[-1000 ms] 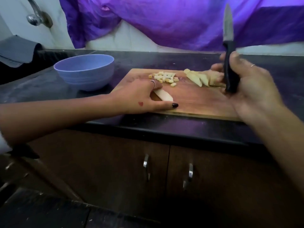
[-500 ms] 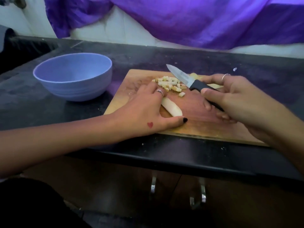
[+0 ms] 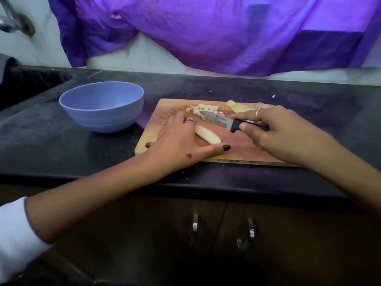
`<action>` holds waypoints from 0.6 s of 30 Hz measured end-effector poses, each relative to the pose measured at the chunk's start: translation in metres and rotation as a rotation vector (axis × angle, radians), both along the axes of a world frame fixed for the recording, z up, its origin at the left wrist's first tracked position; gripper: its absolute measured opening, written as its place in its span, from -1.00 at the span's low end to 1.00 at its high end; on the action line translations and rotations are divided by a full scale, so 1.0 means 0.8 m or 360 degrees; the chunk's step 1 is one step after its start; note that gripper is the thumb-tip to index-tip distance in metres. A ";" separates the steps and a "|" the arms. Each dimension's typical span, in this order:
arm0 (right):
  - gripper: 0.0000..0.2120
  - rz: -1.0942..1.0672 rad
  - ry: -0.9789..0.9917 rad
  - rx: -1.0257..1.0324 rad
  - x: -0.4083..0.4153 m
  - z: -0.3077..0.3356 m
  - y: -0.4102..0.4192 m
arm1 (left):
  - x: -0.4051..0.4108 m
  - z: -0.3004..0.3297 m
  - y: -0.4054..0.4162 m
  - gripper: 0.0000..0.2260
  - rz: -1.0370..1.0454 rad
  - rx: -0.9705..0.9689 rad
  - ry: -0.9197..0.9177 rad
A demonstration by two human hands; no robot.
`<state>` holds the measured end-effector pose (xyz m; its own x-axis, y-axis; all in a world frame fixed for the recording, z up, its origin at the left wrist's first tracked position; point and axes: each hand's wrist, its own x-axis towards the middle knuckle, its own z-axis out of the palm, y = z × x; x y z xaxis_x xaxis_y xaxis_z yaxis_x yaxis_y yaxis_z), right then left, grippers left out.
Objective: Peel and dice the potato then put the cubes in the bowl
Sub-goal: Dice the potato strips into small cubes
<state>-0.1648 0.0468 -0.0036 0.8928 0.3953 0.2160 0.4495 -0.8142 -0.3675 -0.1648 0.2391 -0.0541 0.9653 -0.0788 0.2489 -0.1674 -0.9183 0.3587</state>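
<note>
A wooden cutting board (image 3: 237,149) lies on the black counter. My left hand (image 3: 181,141) rests on the board and presses a pale peeled potato strip (image 3: 207,137) under its fingers, thumb stretched along the board. My right hand (image 3: 284,135) grips a black-handled knife (image 3: 224,123), its blade pointing left just above the strip's far end. A small pile of potato cubes (image 3: 206,109) sits at the board's back, with more potato slices (image 3: 239,107) behind my right hand. The blue bowl (image 3: 102,106) stands left of the board, with nothing in it.
A sink basin (image 3: 26,83) and tap (image 3: 14,23) lie at the far left. A purple cloth (image 3: 216,32) hangs on the wall behind the counter. Dark cabinet doors with metal handles (image 3: 194,223) are below the counter edge.
The knife came down from pointing upright beside the slices to lying low over the board, blade pointing left. My left hand stays on the potato strip.
</note>
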 end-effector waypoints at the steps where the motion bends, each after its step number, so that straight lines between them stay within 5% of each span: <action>1: -0.68 -0.0015 -0.0043 -0.0070 -0.001 0.006 0.005 | -0.001 -0.001 0.001 -0.18 -0.0014 -0.0034 -0.0033; 18: -0.70 -0.0035 -0.0040 -0.0379 0.007 0.027 0.026 | -0.011 -0.007 0.005 -0.29 -0.0037 -0.0066 -0.0190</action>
<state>-0.1595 0.0678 0.0184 0.8972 0.4184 0.1410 0.4373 -0.8863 -0.1526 -0.1737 0.2427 -0.0599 0.9266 -0.0882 0.3655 -0.2325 -0.8983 0.3728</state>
